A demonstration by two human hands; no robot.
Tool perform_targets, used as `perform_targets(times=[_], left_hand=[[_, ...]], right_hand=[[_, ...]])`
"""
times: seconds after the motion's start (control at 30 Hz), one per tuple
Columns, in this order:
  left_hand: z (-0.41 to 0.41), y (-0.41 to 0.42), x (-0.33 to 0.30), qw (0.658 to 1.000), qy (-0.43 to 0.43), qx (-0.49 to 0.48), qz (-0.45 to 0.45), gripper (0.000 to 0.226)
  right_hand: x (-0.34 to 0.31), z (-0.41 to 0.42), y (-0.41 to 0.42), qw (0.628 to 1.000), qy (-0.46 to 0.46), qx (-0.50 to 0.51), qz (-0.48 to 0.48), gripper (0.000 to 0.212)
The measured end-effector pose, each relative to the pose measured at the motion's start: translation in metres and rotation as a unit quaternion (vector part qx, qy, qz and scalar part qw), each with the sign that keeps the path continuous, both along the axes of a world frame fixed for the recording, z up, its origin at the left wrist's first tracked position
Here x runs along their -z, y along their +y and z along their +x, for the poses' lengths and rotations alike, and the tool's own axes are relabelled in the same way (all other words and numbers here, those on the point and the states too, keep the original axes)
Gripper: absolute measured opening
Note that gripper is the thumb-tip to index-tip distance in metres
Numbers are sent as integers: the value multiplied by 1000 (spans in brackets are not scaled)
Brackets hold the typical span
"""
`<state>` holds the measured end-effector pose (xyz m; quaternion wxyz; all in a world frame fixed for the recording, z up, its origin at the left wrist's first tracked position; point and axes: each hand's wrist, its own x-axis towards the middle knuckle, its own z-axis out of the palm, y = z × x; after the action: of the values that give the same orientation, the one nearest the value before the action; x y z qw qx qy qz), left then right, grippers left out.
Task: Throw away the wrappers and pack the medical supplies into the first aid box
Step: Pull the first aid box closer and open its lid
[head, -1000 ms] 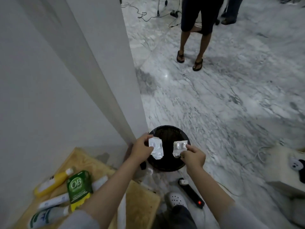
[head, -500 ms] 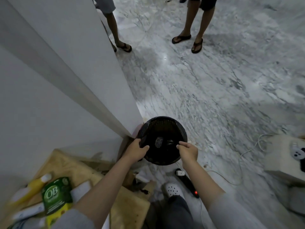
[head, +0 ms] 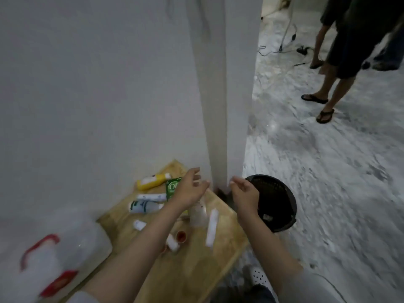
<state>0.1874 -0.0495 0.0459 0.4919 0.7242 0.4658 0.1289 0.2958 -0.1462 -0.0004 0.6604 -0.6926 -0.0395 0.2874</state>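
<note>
Motion blur softens the whole view, so the labels on the supplies cannot be read and small items are hard to tell apart. The translucent plastic first aid box with red latches (head: 54, 256) sits at the desk's near left corner, cut off by the frame edge and smeared; whether its lid is open or shut cannot be made out. The left forearm crosses the pale plywood desk (head: 196, 270) and hides part of a green packet (head: 172, 186) and a small white roll (head: 172, 244). Along the desk's far edge lies a yellow plastic bottle with a white label (head: 153, 181), then a slim white tube (head: 152, 196) and a white bottle with a dark green label (head: 145, 207) nearer in; a long white wrapped strip (head: 212, 226) lies by the right edge, beside a cloudy clear cup (head: 197, 215). A small orange-rimmed round cap (head: 181, 236) rests mid-desk. The left hand (head: 190, 191) hovers over the far right corner, fingers spread and holding nothing. The right hand (head: 243, 193) is loosely curled and empty, just beside the round black mesh waste bin (head: 277, 206) on the grey marbled floor (head: 338, 182); something pale lies inside the bin, indistinct.
</note>
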Motion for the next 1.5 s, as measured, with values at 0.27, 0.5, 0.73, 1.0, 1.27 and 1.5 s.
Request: perform_targets(times=[0.27, 0.5, 0.73, 1.0, 1.27, 1.5], left_hand=[[-212, -1, -52, 972, -47, -216, 80, 44], [-332, -36, -40, 939, -34, -315, 136, 28], [-394, -48, 31, 902, 10, -357, 244, 30], [-403, -35, 89, 869, -33, -327, 370, 51], [-403, -28, 99, 854, -33, -323, 406, 61], [-400, -36, 88, 869, -23, -310, 384, 60]], right_hand=[[-53, -153, 59, 969, -68, -222, 81, 18], [-55, -242, 81, 887, -186, -407, 113, 19], [-10, -281, 101, 720, -406, -527, 197, 31], [39, -287, 118, 612, -508, -550, 255, 53], [52, -301, 120, 612, -553, -501, 261, 63], [49, -303, 118, 626, -554, -487, 254, 58]])
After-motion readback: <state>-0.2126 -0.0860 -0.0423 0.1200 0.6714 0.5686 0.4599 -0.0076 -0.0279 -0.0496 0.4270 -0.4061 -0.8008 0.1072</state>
